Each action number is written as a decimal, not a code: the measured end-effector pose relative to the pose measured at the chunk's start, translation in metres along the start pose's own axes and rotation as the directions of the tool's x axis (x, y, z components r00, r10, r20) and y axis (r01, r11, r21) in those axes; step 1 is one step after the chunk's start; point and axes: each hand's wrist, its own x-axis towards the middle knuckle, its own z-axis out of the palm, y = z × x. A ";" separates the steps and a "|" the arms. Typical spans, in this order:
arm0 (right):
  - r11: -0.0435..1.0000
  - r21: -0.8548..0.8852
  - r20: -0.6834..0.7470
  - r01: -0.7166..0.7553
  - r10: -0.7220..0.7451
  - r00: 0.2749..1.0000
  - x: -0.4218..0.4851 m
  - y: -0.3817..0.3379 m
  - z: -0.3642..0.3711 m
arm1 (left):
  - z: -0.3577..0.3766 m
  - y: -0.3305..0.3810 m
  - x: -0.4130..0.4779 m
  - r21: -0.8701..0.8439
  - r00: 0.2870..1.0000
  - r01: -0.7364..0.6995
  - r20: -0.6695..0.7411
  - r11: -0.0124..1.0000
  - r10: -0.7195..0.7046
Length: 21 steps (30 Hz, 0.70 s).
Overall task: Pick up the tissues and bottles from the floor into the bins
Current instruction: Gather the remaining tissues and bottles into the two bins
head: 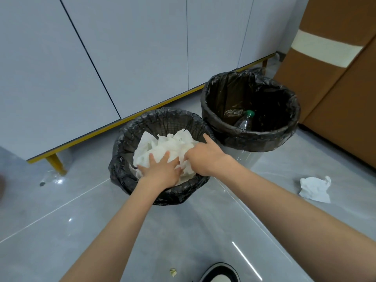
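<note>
Left hand (160,170) presses flat, fingers spread, on the wad of crumpled white tissues (171,145) in the black-bagged mesh bin (126,139); right hand (203,157) digs in beside it, fingers buried, so I cannot tell its grip. Withdrawing could drag paper over the rim; a stray white tissue (315,189) lies on the glossy grey floor (203,231)

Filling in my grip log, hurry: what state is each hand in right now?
Left hand: open, pressing flat on the tissues in the bin.
Right hand: cannot tell; one finger straight, the others bent into the tissues.
</note>
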 end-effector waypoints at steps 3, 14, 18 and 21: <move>0.996 0.071 -0.289 0.062 -0.039 0.957 -0.018 0.019 0.009 | -0.015 0.011 -0.016 -0.006 0.989 -0.039 -0.141 0.999 0.037; 0.838 0.522 -0.612 0.161 0.236 0.755 -0.108 0.077 0.019 | -0.055 0.088 -0.080 -0.140 0.677 -0.339 -0.723 0.930 0.139; 0.821 0.562 -0.564 0.098 0.294 0.772 -0.137 0.095 0.040 | -0.051 0.125 -0.097 -0.174 0.613 -0.494 -0.765 0.852 0.199; 0.788 0.615 -0.483 0.006 0.371 0.794 -0.157 0.110 0.064 | -0.038 0.151 -0.098 -0.137 0.601 -0.544 -0.752 0.827 0.271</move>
